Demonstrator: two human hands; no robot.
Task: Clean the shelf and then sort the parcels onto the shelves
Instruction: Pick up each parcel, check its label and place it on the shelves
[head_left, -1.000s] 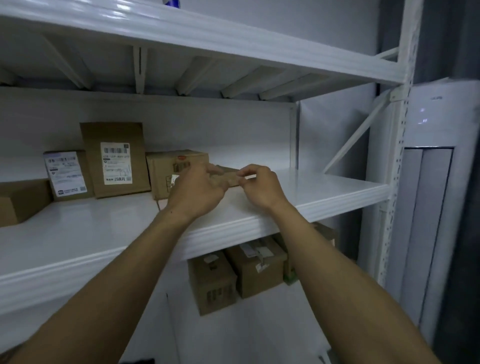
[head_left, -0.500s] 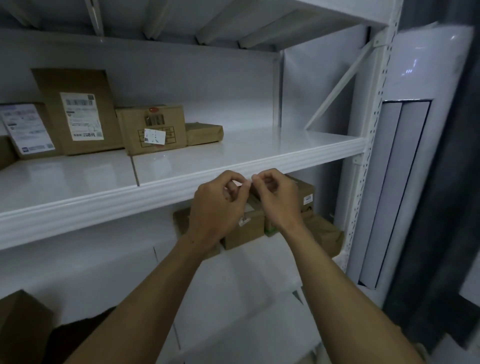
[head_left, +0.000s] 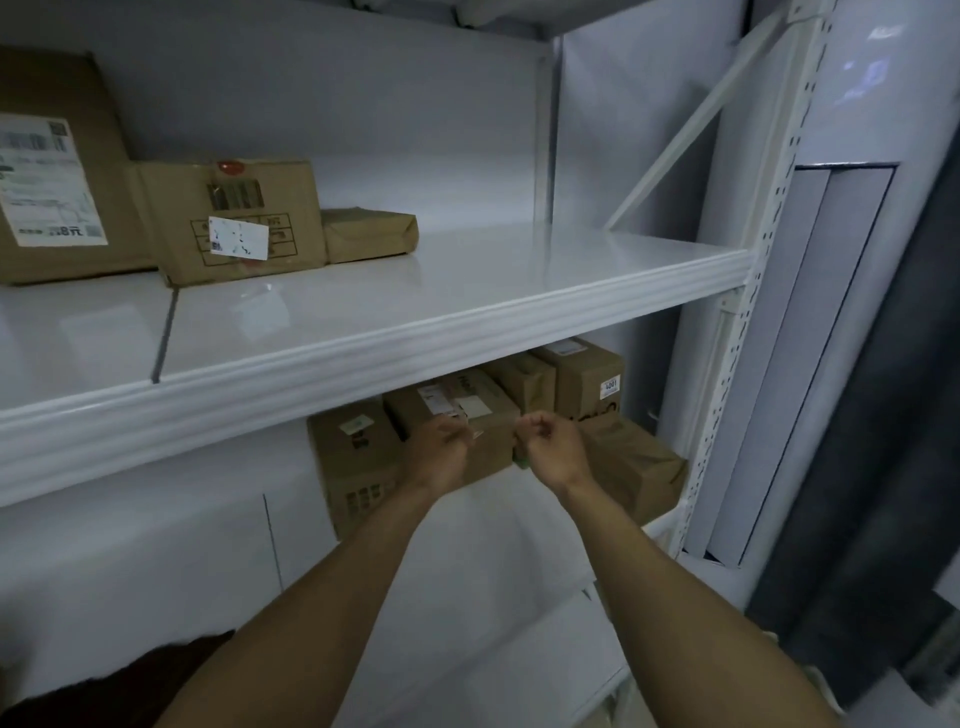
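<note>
My left hand (head_left: 439, 453) and my right hand (head_left: 551, 448) are raised side by side, a small gap between them, just below the front edge of the white middle shelf (head_left: 363, 358). Both have curled fingers and I see nothing in them. They hover in front of brown parcels on the lower shelf (head_left: 493, 525): a labelled box (head_left: 457, 408) right behind the hands, another box (head_left: 350, 457) to its left, a taller box (head_left: 587, 374) and a crumpled paper parcel (head_left: 636, 465) to the right. On the middle shelf stand a small wrapped parcel (head_left: 370, 235), a stickered box (head_left: 228, 221) and a large labelled parcel (head_left: 52, 171).
The perforated white upright (head_left: 727, 374) and a diagonal brace (head_left: 675, 130) close the rack on the right. Beyond them stands a tall white cabinet-like unit (head_left: 857, 249). A dark shape (head_left: 130, 686) lies at the bottom left. The right half of the middle shelf is bare.
Both hands let go of the small wrapped parcel on the middle shelf and dropped below its edge, fingers curled. They have drawn slightly apart, and my view has tilted down.
</note>
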